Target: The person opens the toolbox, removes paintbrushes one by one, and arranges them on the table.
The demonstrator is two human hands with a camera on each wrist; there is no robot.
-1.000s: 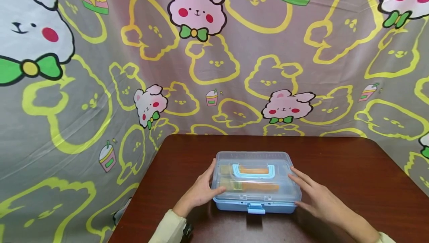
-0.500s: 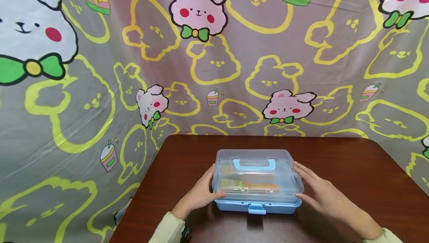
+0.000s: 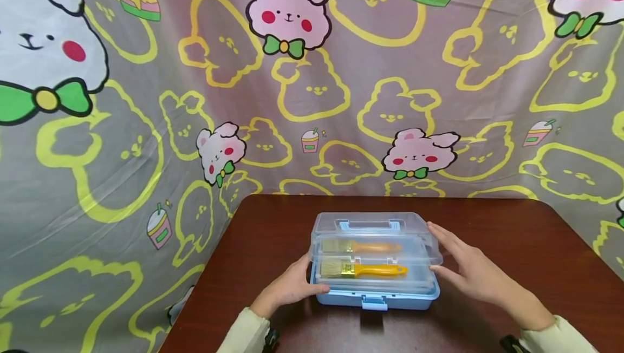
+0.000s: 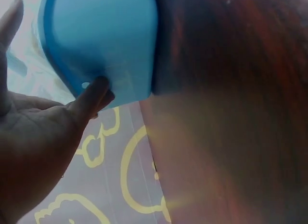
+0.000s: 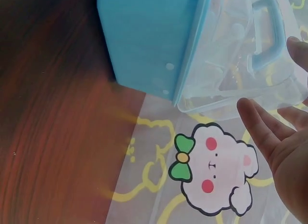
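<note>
A blue plastic box [image 3: 409, 303] with a clear lid [image 3: 370, 225] sits on the table. The lid is tilted up at its front edge, its light-blue handle [image 5: 272, 33] folded down. A paintbrush [image 3: 380, 270] with a yellow handle and pale bristles lies inside; behind it a second paintbrush [image 3: 375, 247] shows through the lid. My right hand [image 3: 470, 269] holds the lid's right side, thumb at the front rim and fingers further back. On the left, my left hand [image 3: 290, 287] rests against the box's side, its thumb near the front corner; a fingertip touches the blue wall in the left wrist view.
A light-blue latch [image 3: 374, 303] hangs loose at the box's front. The dark wooden table [image 3: 507, 239] extends on both sides. A patterned curtain [image 3: 341, 71] rises behind its back edge and along both sides.
The lid's front edge has swung up and back, uncovering the near paintbrush. My right hand has risen with it. The left hand has slipped down to the box's lower part.
</note>
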